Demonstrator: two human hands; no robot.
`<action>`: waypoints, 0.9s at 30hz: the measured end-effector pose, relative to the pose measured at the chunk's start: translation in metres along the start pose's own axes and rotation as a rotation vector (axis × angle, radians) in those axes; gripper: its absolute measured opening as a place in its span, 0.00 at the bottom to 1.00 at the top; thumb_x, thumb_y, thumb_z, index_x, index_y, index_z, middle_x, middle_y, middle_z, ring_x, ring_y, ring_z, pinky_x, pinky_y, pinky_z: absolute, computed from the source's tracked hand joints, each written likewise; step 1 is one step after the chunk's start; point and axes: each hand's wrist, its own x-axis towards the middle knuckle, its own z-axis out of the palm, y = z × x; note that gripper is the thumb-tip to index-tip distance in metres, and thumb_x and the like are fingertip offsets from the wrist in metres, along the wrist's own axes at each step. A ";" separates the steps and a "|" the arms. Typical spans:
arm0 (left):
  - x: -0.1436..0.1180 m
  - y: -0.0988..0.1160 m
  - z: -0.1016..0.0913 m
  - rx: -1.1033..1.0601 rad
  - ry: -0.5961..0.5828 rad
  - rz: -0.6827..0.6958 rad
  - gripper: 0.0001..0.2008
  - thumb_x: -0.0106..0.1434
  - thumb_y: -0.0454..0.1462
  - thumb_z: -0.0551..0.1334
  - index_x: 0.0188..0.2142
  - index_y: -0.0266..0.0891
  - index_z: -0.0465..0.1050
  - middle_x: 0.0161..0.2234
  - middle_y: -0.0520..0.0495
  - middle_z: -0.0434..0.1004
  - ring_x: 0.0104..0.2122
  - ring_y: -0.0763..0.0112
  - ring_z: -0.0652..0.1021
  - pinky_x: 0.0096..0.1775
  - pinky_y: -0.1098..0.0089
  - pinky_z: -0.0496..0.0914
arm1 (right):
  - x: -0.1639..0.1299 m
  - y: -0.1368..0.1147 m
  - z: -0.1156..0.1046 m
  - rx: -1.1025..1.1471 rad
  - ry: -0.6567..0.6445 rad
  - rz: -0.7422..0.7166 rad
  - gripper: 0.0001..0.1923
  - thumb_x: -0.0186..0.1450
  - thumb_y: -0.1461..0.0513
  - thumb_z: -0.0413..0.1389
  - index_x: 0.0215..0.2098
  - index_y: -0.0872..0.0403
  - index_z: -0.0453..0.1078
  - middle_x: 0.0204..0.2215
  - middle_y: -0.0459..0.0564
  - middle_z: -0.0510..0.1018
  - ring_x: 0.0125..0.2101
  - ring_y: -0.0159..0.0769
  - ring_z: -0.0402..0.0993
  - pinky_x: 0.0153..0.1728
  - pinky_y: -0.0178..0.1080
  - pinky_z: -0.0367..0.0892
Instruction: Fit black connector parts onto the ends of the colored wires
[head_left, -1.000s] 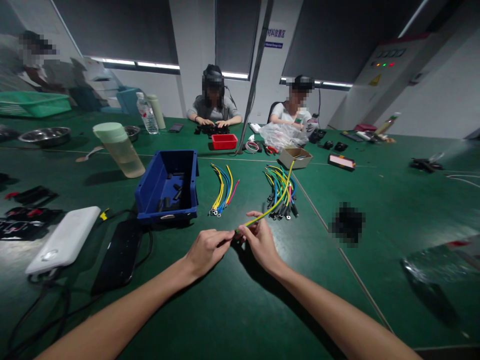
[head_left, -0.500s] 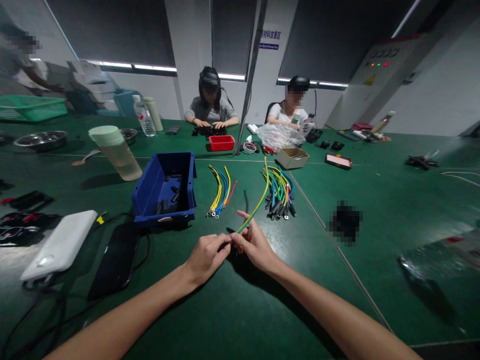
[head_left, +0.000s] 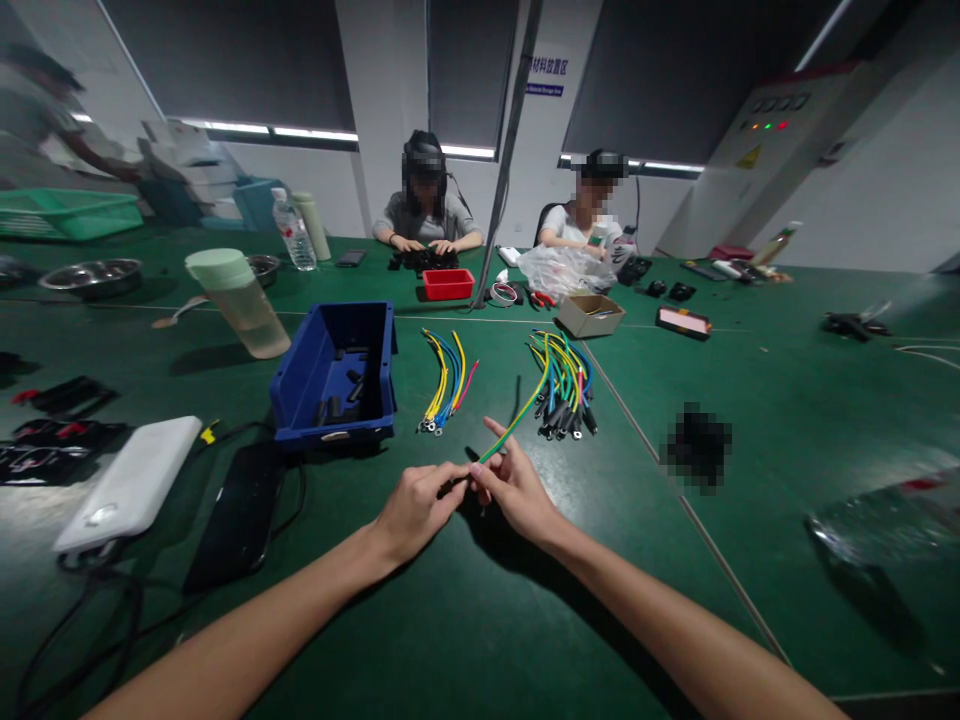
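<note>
My right hand (head_left: pixel 517 490) pinches a yellow-green wire (head_left: pixel 529 402) between thumb and fingers, its index finger stretched out. From the grip the wire rises away in a curve. My left hand (head_left: pixel 421 508) is closed, its fingertips meeting the right thumb at the wire's near end; what they pinch there is hidden. Beyond my hands lies a small bunch of yellow, blue and red wires (head_left: pixel 452 375) with ring terminals. To its right is a bigger bundle of wires (head_left: pixel 562 385), many with black sleeves over their terminal ends. A blue bin (head_left: pixel 289 400) at left holds black sleeves (head_left: pixel 352 385).
Left are a white power bank (head_left: pixel 135 480), a black phone (head_left: pixel 236 515) with cables and a green-lidded bottle (head_left: pixel 240 300). Further back stand a red tray (head_left: pixel 448 285), a cardboard box (head_left: pixel 591 315) and a pole (head_left: pixel 506 150). Two people sit opposite. A clear plastic bottle (head_left: pixel 885 520) lies right.
The view has shifted slightly, so things appear a little further right. Both hands keep their grip at the wire's near end; the wire's far end has dipped somewhat.
</note>
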 end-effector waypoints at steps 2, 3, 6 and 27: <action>0.000 0.001 0.000 -0.003 0.015 0.010 0.10 0.65 0.34 0.56 0.44 0.39 0.73 0.32 0.49 0.80 0.28 0.73 0.77 0.35 0.74 0.70 | 0.000 -0.001 0.000 -0.002 0.015 -0.009 0.42 0.60 0.55 0.58 0.64 0.54 0.41 0.21 0.39 0.68 0.20 0.28 0.64 0.22 0.33 0.62; 0.001 0.001 0.000 -0.005 0.022 0.017 0.11 0.65 0.34 0.56 0.46 0.39 0.72 0.34 0.48 0.80 0.29 0.73 0.78 0.35 0.73 0.71 | 0.000 0.000 -0.001 -0.006 0.021 -0.017 0.42 0.60 0.55 0.58 0.65 0.53 0.41 0.21 0.39 0.68 0.20 0.28 0.64 0.22 0.33 0.62; 0.001 0.002 0.000 0.003 0.049 0.035 0.13 0.64 0.34 0.57 0.48 0.38 0.72 0.36 0.46 0.80 0.30 0.71 0.78 0.36 0.72 0.72 | 0.000 0.001 -0.003 -0.022 0.038 -0.040 0.42 0.60 0.56 0.58 0.65 0.52 0.40 0.21 0.38 0.67 0.20 0.28 0.64 0.22 0.32 0.62; 0.003 -0.007 -0.007 0.238 0.071 -0.044 0.09 0.64 0.35 0.55 0.38 0.38 0.74 0.31 0.48 0.79 0.30 0.69 0.77 0.37 0.70 0.71 | 0.027 -0.007 -0.049 -0.285 0.213 -0.201 0.43 0.60 0.59 0.55 0.67 0.54 0.36 0.22 0.39 0.66 0.24 0.30 0.64 0.26 0.33 0.61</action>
